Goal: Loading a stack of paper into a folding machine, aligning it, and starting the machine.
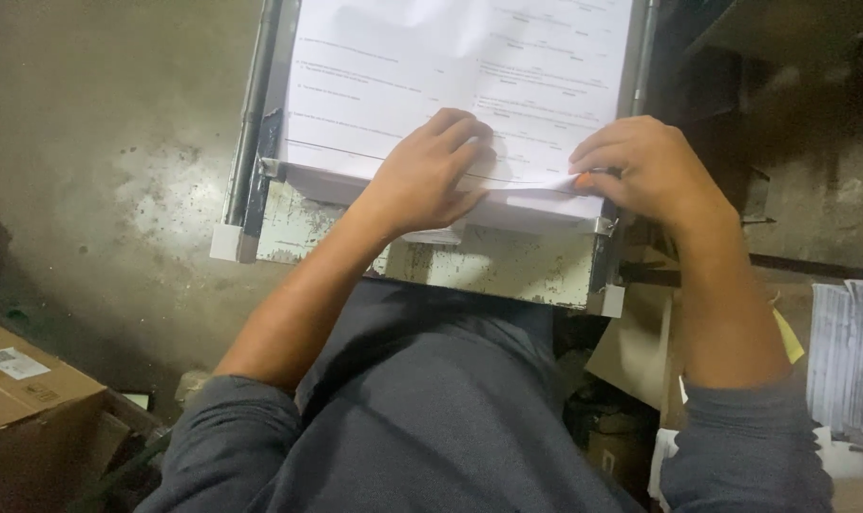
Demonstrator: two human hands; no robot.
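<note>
Two hands rest on my paper stack [460, 85]: left hand [431, 171] flat, right hand [641, 163] pinching its near edge, the sheets running lengthwise away along the metal table [489, 266].

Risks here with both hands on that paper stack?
1. Left hand only presses flat on the paper stack, so sheets could fan or slide out of square.
2. Right hand pinches the near edge at one corner; top sheets may curl or crease.
3. The stack overhangs the worn metal table; loose sheets could slip onto the floor.
</note>
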